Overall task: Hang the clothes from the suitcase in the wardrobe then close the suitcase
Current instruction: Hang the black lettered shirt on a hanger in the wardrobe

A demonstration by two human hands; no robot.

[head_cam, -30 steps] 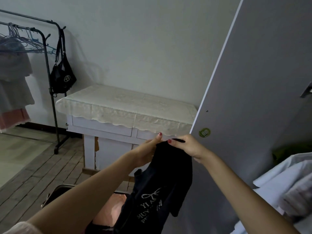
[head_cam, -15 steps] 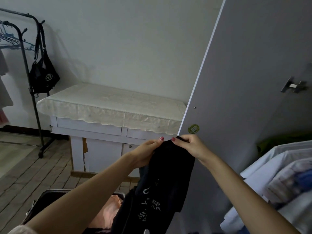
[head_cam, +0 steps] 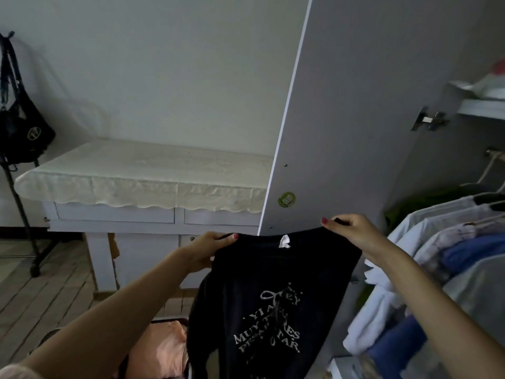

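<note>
A black T-shirt (head_cam: 270, 291) with white lettering hangs spread out in front of me. My left hand (head_cam: 207, 248) pinches its left shoulder and my right hand (head_cam: 352, 231) pinches its right shoulder. A white neck label shows at the collar. Below it lies the open suitcase (head_cam: 49, 339), with a pink garment (head_cam: 161, 348) inside. The open wardrobe door (head_cam: 355, 119) stands just behind the shirt. To the right, several shirts (head_cam: 451, 242) hang on a rail inside the wardrobe.
A white table with a cream lace cover (head_cam: 142, 170) stands against the wall. At the far left a black bag (head_cam: 21, 132) hangs from a black clothes rack. A shelf (head_cam: 481, 105) sits high in the wardrobe. The floor is wooden planks.
My hands have moved apart along the collar, so the bunched shirt is now spread wide with its print facing me. The view has turned right, showing more of the wardrobe.
</note>
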